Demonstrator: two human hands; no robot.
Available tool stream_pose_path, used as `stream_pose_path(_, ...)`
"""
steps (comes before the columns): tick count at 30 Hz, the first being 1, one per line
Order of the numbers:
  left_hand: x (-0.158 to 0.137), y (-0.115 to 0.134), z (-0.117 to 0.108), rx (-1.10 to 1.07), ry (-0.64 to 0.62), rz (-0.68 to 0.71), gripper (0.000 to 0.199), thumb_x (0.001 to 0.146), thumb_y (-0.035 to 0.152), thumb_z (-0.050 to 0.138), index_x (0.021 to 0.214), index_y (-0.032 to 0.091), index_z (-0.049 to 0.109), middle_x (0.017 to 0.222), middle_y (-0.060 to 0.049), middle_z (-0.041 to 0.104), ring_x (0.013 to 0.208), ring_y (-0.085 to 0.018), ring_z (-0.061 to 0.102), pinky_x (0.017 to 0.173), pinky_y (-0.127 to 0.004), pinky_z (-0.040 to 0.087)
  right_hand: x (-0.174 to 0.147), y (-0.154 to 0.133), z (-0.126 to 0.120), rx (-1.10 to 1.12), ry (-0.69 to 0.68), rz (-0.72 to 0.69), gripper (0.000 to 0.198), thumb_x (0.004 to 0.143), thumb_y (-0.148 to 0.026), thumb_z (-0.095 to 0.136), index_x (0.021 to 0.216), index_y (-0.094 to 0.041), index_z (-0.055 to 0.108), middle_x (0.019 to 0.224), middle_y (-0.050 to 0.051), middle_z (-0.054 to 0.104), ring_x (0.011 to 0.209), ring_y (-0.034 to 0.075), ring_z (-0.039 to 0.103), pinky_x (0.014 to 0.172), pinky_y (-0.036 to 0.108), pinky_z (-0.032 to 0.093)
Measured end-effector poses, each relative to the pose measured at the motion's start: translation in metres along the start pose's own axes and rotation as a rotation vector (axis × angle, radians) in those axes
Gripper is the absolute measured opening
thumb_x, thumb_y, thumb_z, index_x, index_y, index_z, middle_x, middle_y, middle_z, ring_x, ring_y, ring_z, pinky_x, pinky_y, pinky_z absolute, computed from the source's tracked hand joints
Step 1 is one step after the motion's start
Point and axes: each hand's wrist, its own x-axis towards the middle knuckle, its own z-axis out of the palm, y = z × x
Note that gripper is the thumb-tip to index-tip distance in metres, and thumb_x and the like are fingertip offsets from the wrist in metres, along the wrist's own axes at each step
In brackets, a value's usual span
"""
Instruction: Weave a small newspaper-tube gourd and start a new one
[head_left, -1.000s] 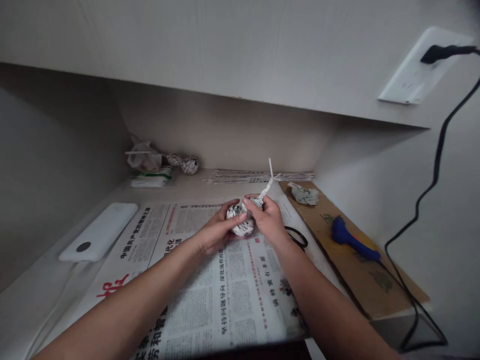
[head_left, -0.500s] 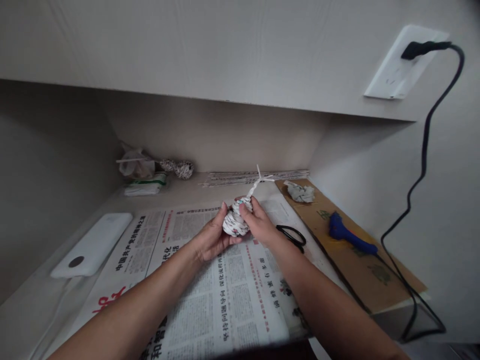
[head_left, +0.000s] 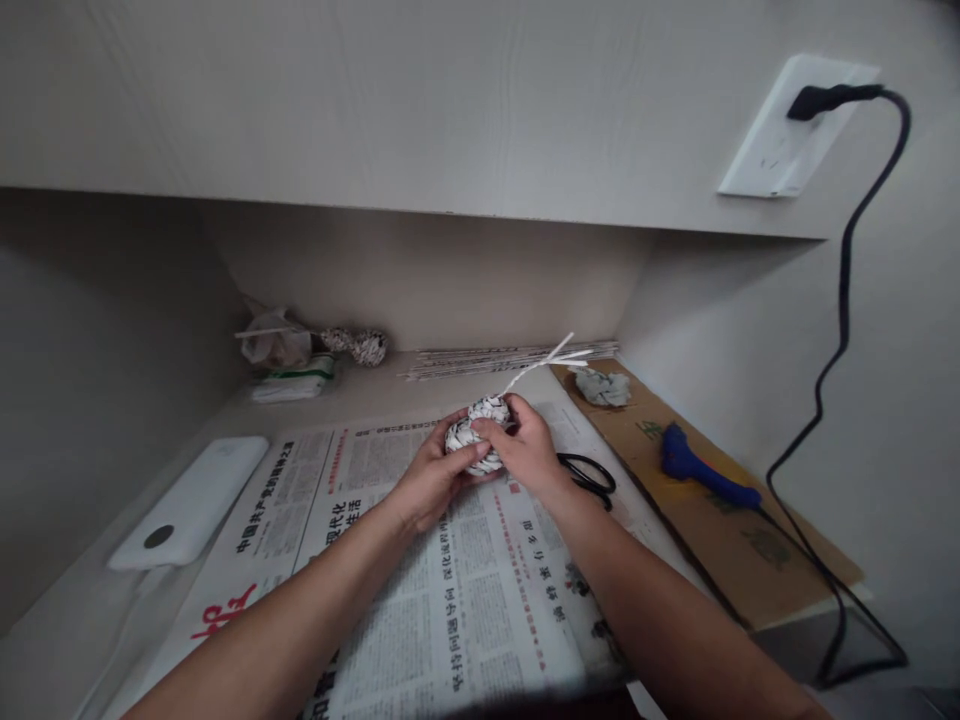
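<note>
A small gourd shape woven from rolled newspaper strips, the woven paper gourd (head_left: 489, 408), is held between both hands above the newspaper. From its top a twisted paper stem (head_left: 525, 373) slants up to the right and splits into loose ends. My left hand (head_left: 433, 475) wraps the lower bulb from the left, thumb across its front. My right hand (head_left: 527, 446) grips the right side, its thumb pressed near the narrow waist. Fingers behind the gourd are partly hidden. Black scissor handles (head_left: 589, 478) lie just right of my right wrist.
Newspaper (head_left: 405, 590) covers the desk. At right, cardboard (head_left: 787, 560) bears a blue glue gun (head_left: 705, 475) and a crumpled grey lump (head_left: 602, 386); its cord runs to a wall socket (head_left: 799, 125). Behind lie paper rods (head_left: 465, 362) and another woven gourd (head_left: 367, 347). A white power bank (head_left: 191, 500) sits left.
The gourd has turned in my hands, and its stem now leans further right. My left thumb has come over the front of the lower bulb. The view has shifted slightly.
</note>
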Motion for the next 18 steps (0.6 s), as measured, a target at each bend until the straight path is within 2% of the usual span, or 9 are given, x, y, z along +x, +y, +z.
stream_pose_path(3, -0.001, -0.002, 0.002, 0.049, 0.026, -0.024, 0.056, 0.070, 0.018, 0.076, 0.120, 0.023, 0.052, 0.103, -0.006, 0.067, 0.086, -0.020, 0.066, 0.073, -0.041, 0.060, -0.004, -0.002, -0.002, -0.046, 0.019, 0.006, 0.036, 0.067, -0.048, 0.073, 0.086, -0.021, 0.058, 0.072, -0.002, 0.063, 0.062, 0.015, 0.056, 0.059, 0.026, 0.046)
stream_pose_path(7, 0.000, -0.005, 0.002, 0.055, 0.036, -0.026, 0.047, 0.071, 0.016, 0.072, 0.115, 0.020, 0.055, 0.098, -0.005, 0.067, 0.080, -0.019, 0.066, 0.067, -0.038, 0.061, -0.007, -0.007, -0.004, -0.145, 0.054, -0.072, 0.039, 0.065, -0.047, 0.076, 0.087, -0.022, 0.058, 0.071, -0.003, 0.062, 0.064, 0.015, 0.055, 0.059, 0.026, 0.046)
stream_pose_path(9, 0.001, -0.002, 0.000, 0.017, -0.009, -0.033, 0.047, 0.073, 0.018, 0.072, 0.117, 0.020, 0.055, 0.103, -0.007, 0.066, 0.082, -0.019, 0.066, 0.067, -0.035, 0.061, -0.007, -0.010, -0.004, -0.090, -0.004, -0.076, 0.039, 0.068, -0.047, 0.074, 0.095, -0.023, 0.059, 0.078, -0.001, 0.065, 0.069, 0.017, 0.059, 0.063, 0.028, 0.048)
stream_pose_path(13, 0.005, 0.008, -0.007, -0.080, -0.051, -0.042, 0.042, 0.079, 0.027, 0.069, 0.118, 0.021, 0.055, 0.112, -0.008, 0.064, 0.090, -0.019, 0.065, 0.068, -0.031, 0.061, -0.003, -0.011, -0.006, 0.098, -0.208, -0.016, 0.043, 0.071, -0.044, 0.073, 0.108, -0.025, 0.062, 0.095, 0.004, 0.069, 0.083, 0.021, 0.064, 0.071, 0.032, 0.052)
stream_pose_path(15, 0.006, 0.012, -0.010, -0.090, -0.055, -0.042, 0.041, 0.080, 0.027, 0.068, 0.118, 0.021, 0.055, 0.112, -0.008, 0.064, 0.092, -0.020, 0.065, 0.070, -0.032, 0.061, -0.002, -0.008, -0.007, 0.130, -0.273, 0.038, 0.043, 0.071, -0.044, 0.073, 0.108, -0.025, 0.064, 0.095, 0.004, 0.070, 0.082, 0.021, 0.065, 0.069, 0.032, 0.053)
stream_pose_path(18, 0.008, 0.010, -0.012, -0.076, -0.030, -0.029, 0.048, 0.078, 0.025, 0.069, 0.122, 0.024, 0.050, 0.112, -0.008, 0.063, 0.090, -0.021, 0.066, 0.068, -0.036, 0.061, -0.003, -0.001, -0.007, 0.115, -0.265, 0.125, 0.042, 0.072, -0.046, 0.072, 0.108, -0.026, 0.065, 0.085, 0.003, 0.071, 0.071, 0.020, 0.065, 0.058, 0.031, 0.053)
